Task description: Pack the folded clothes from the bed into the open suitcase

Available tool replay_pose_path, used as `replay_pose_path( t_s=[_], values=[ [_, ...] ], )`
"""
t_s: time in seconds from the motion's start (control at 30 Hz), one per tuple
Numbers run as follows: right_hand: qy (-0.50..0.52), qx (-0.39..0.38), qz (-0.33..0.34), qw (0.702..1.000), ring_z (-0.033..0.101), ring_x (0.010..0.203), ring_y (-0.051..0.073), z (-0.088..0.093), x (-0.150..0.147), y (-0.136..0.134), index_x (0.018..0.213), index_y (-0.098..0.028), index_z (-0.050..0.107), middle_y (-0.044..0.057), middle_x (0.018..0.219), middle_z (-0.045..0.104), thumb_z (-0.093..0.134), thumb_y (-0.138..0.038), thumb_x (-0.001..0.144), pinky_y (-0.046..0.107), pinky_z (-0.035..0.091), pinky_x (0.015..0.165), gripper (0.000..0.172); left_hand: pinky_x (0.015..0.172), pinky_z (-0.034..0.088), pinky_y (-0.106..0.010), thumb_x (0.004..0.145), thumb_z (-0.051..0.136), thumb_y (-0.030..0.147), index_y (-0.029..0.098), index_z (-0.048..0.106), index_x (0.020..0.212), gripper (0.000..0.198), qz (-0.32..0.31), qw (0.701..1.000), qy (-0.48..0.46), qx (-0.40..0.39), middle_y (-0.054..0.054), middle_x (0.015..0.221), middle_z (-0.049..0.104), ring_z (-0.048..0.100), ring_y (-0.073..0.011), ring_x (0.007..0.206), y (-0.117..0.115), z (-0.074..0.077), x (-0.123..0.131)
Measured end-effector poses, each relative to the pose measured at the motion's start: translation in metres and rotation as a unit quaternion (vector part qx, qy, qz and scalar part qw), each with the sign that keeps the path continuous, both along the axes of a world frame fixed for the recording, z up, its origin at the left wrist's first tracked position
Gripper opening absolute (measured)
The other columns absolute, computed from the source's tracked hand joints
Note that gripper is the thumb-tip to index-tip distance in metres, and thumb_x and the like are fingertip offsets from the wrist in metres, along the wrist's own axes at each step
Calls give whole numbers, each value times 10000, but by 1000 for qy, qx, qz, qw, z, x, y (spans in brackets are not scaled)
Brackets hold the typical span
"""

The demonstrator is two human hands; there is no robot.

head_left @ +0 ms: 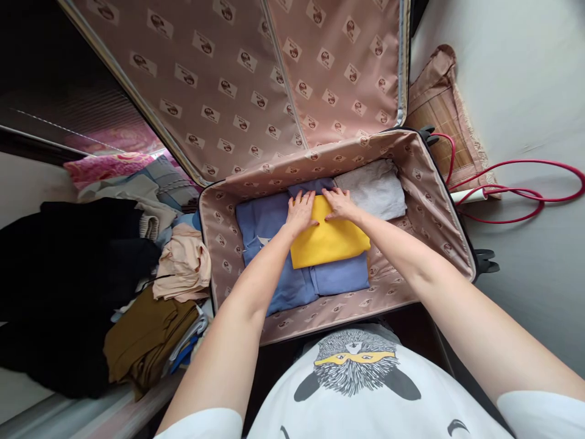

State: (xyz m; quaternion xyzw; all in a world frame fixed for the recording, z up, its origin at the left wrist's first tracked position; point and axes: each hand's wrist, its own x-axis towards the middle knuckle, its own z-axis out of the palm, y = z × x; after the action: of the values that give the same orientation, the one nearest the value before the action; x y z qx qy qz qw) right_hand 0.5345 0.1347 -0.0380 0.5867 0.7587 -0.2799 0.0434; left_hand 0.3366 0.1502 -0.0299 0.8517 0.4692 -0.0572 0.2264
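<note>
A folded yellow cloth (331, 241) lies on folded blue clothes (292, 283) inside an open suitcase (439, 225). My left hand (300, 213) rests on the upper left part of the yellow cloth, palm down with the fingers spread. On its upper right part lies my right hand (339, 204), flat with its fingers apart. Neither hand grips anything. Beside my right hand, a folded grey garment (377, 189) sits in the suitcase's upper right area.
The patterned suitcase lid (237, 79) stands raised behind. Piled clothes lie at the left, including black (68, 262), peach (183, 262) and olive (148, 335) ones. A red cord (525, 161) loops at the right near a brown woven mat (441, 116).
</note>
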Motion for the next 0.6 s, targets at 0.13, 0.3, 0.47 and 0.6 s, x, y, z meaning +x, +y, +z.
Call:
replay_pose_path(
  t_s=[0.13, 0.3, 0.47, 0.6],
  values=[
    [-20, -34, 15, 999, 453, 1323, 396, 6, -9, 11, 1463, -74, 473, 247, 1393, 592, 753, -334, 821, 523, 346, 1063, 747, 1174, 262, -620, 731, 821, 208, 160, 478, 1532, 873, -5, 999, 10, -41, -228, 1484, 556, 421, -464, 1421, 21, 2, 8],
    [-32, -35, 93, 994, 568, 1177, 343, 51, -12, -7, 1153, -134, 689, 189, 1214, 670, 681, -263, 853, 415, 392, 971, 326, 1074, 392, -554, 733, 781, 211, 159, 759, 972, 246, -42, 996, 6, -83, -181, 1084, 705, 604, -437, 1180, 15, 34, 5],
    [23, -27, 176, 984, 647, 1017, 305, 116, -5, -94, 1211, -139, 640, 170, 1106, 699, 585, -187, 880, 383, 455, 844, 339, 903, 493, -393, 711, 745, 190, 183, 703, 977, 269, -123, 980, -51, -145, -148, 1044, 697, 666, -337, 1006, -70, 96, -30],
    [107, -168, 187, 962, 697, 855, 264, 127, 0, -162, 1172, -258, 650, 74, 963, 743, 624, -291, 884, 365, 501, 728, 291, 778, 506, -330, 773, 737, 394, 231, 696, 964, 254, -100, 925, -101, -352, -63, 902, 726, 687, -275, 848, -143, 103, -52]
  ],
)
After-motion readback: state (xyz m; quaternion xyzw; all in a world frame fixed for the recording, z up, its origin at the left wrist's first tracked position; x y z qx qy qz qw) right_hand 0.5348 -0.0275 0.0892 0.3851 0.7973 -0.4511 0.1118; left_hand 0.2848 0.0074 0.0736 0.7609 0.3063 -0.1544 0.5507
